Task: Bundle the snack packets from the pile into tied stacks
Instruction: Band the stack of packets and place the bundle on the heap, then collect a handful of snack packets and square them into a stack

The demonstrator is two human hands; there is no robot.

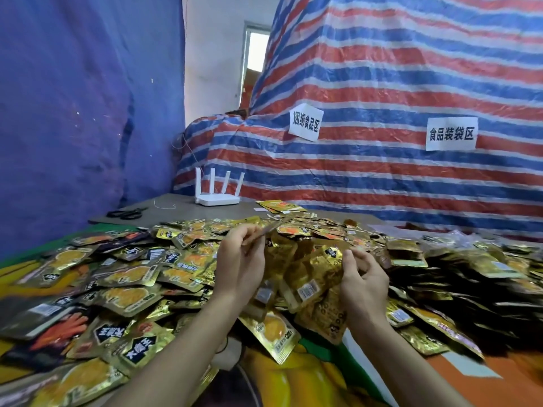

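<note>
- Centrally, the person's two hands are raised over a sprawling pile of gold foil snack packets (123, 277) that covers most of the surface (176, 202).
- The left hand (241, 259) has its fingers and thumb curled, pinching a single thin packet (266, 234) that is seen edge-on and tilts up and away.
- The right hand (364, 277) grips the right side of a crumpled clutch of gold packets (314, 271), held just above the pile; barcode labels show on its near faces.
- The hands are apart, with the clutch filling the gap between them.
- Darker packets (470, 286) lie overlapping in a heap on the right side of the pile.
- A bright printed cover in yellow, green and orange (293, 380) shows at the near edge.
- Farther back, the bare grey part of the surface carries a white router with four upright antennas (219, 193). A pair of black scissors (126, 213) lies to its left, and a short piece of pale string (164, 205) lies between them.
- Behind rises a red, blue and white striped tarpaulin (396, 83) bearing a white paper sign (305, 121) and a second white paper sign (451, 134).
- A blue cloth (73, 98) hangs at the left.
</note>
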